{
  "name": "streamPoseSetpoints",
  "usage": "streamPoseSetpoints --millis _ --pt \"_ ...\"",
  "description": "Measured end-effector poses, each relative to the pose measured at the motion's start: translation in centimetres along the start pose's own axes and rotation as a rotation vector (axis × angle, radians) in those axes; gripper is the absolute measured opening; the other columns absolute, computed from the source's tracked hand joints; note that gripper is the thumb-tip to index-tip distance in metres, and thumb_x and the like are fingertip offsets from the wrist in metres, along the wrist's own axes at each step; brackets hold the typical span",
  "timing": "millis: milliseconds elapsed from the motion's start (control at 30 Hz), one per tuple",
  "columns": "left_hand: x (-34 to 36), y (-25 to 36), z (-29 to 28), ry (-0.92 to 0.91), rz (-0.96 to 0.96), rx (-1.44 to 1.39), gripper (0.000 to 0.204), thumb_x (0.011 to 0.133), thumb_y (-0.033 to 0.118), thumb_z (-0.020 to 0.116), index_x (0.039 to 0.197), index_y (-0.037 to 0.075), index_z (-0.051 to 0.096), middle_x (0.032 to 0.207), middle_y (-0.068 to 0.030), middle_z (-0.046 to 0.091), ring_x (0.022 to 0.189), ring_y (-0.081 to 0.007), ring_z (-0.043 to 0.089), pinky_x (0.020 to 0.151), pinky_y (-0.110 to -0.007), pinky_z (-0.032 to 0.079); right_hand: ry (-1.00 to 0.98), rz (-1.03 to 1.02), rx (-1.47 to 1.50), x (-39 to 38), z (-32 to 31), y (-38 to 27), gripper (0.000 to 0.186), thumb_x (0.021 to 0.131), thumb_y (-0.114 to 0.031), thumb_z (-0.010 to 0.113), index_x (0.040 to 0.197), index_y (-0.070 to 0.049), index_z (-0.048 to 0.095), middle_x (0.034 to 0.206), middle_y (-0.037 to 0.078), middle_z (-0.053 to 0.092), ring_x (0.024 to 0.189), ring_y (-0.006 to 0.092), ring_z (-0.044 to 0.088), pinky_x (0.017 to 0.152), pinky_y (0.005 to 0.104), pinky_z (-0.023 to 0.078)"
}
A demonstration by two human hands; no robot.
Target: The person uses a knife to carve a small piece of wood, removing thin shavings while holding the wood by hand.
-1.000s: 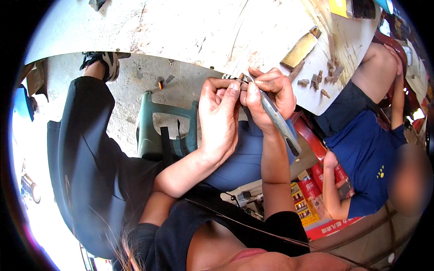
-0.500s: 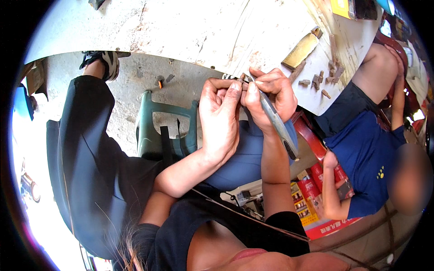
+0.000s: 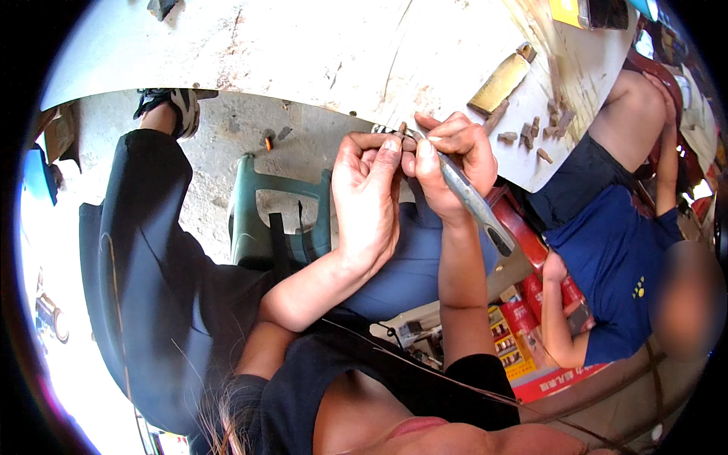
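My left hand (image 3: 368, 189), closed, pinches a small brown piece, apparently wood (image 3: 403, 130), between thumb and index finger just off the white table's edge. My right hand (image 3: 455, 163) is wrapped round a long grey-handled cutting tool (image 3: 478, 206), whose narrow tip meets the piece beside both thumbs; the exact contact is hard to make out. Both hands are close together. Right of them on the white table (image 3: 303, 53) lie several small brown pieces (image 3: 528, 135) and a yellowish block (image 3: 497, 85).
A co-worker in a blue shirt (image 3: 595, 273) sits at right. A green plastic stool (image 3: 254, 182) stands below the table, near a blue seat (image 3: 387, 280). My dark-trousered leg (image 3: 136, 250) reaches left. Red and yellow cartons (image 3: 508, 341) are at lower right; a yellow-black box (image 3: 588, 14) sits on the table.
The tool's handle end has swung slightly right and its angle in my right hand has shifted. My left hand stays nearly in place, holding the piece.
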State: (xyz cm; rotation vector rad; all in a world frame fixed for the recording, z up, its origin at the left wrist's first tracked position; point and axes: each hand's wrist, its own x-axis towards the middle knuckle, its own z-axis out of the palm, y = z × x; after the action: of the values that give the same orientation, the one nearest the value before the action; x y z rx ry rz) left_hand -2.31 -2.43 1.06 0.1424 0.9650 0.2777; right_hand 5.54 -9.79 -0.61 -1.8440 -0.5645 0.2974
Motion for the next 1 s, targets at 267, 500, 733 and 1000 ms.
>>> streamPoseSetpoints --millis 267,500,733,1000 --pt "0.0 0.2 0.1 0.020 0.007 0.014 0.005 0.094 0.002 0.051 0.097 0.000 0.047 0.089 -0.0106 0.060 0.077 -0.0099 0.056 0.072 -0.023 0.048 0.005 -0.016 -0.026 -0.1 0.2 0.1 0.020 0.073 -0.003 0.069 0.073 0.000 0.049 0.066 0.011 0.056 0.062 0.0185 0.058 0.072 0.0393 0.059" --pt "0.0 -0.3 -0.6 -0.041 0.042 0.040 0.006 0.094 0.006 0.054 0.098 0.002 0.052 0.093 -0.0062 0.059 0.086 -0.0105 0.057 0.082 -0.026 0.048 -0.010 -0.063 -0.079 0.1 0.2 0.0 0.021 0.072 -0.002 0.070 0.070 -0.001 0.050 0.066 0.011 0.058 0.060 0.0203 0.058 0.071 0.0390 0.058" --pt "-0.1 -0.2 -0.2 0.033 -0.010 0.057 0.006 0.094 0.005 0.053 0.097 0.000 0.051 0.092 -0.0083 0.060 0.083 -0.0106 0.057 0.078 -0.026 0.049 -0.042 -0.035 -0.026 0.1 -0.2 0.0 0.021 0.072 -0.002 0.070 0.069 -0.001 0.049 0.066 0.011 0.057 0.061 0.0194 0.058 0.072 0.0401 0.058" --pt "0.0 -0.1 0.2 0.043 0.000 0.042 0.005 0.095 0.003 0.051 0.096 -0.001 0.049 0.085 -0.0105 0.061 0.075 -0.0096 0.057 0.069 -0.022 0.049 0.010 -0.020 -0.017 0.0 0.1 0.1 0.020 0.073 -0.003 0.070 0.073 0.000 0.049 0.067 0.010 0.057 0.063 0.0192 0.059 0.073 0.0401 0.058"
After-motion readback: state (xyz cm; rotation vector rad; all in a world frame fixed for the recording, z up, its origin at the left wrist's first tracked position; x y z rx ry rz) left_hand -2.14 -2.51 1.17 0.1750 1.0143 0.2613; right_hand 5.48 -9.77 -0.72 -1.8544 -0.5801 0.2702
